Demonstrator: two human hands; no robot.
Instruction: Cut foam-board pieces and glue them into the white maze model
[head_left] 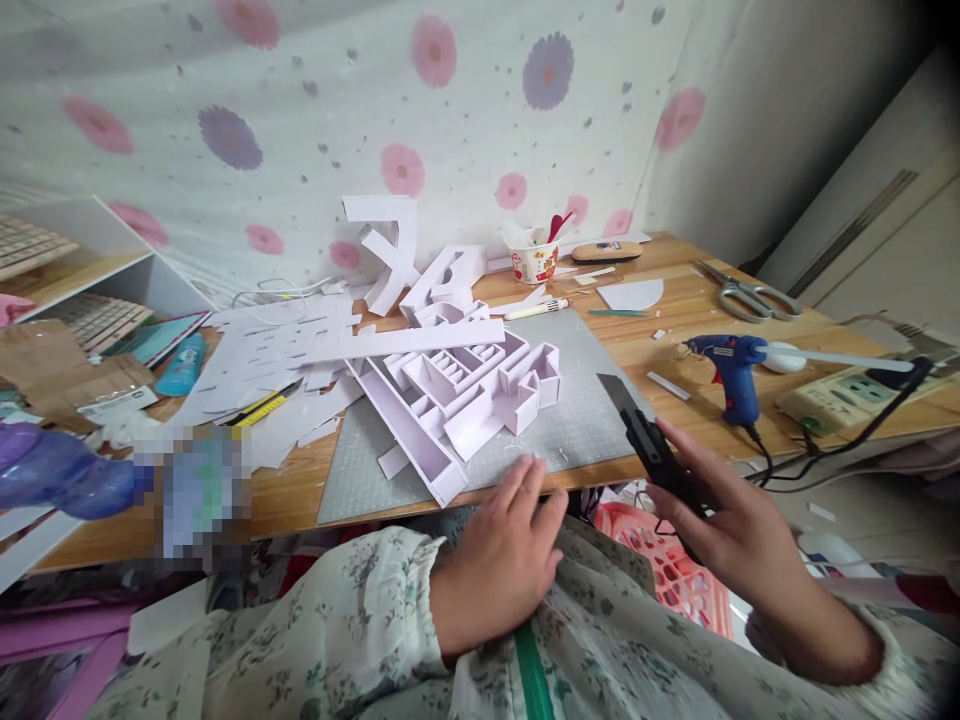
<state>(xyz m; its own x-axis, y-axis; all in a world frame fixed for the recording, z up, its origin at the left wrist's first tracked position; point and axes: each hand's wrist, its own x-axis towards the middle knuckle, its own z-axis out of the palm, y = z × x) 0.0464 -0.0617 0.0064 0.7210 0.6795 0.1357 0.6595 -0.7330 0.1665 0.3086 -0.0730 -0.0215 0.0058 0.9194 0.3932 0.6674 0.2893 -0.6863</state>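
My right hand (742, 535) grips a black utility knife (651, 440), its blade out and pointing up and left over the right edge of the grey cutting mat (592, 370). At the table's front edge, my left hand (506, 545) has its fingers stretched out and holds nothing. Just beyond those fingers sits a white foam-board structure (469, 395) with thin upright walls and several compartments, resting on the mat. A long white strip (405, 342) lies across its far side. Behind it stands a cut white board letter shape (394, 255).
On the right are a blue glue gun (727, 370), scissors (750, 295) and a power strip (832, 395). A paper cup (534, 258) stands at the back. Cut white sheets (262, 365) and a yellow knife (262, 405) lie left. A red basket (675, 570) is below the table.
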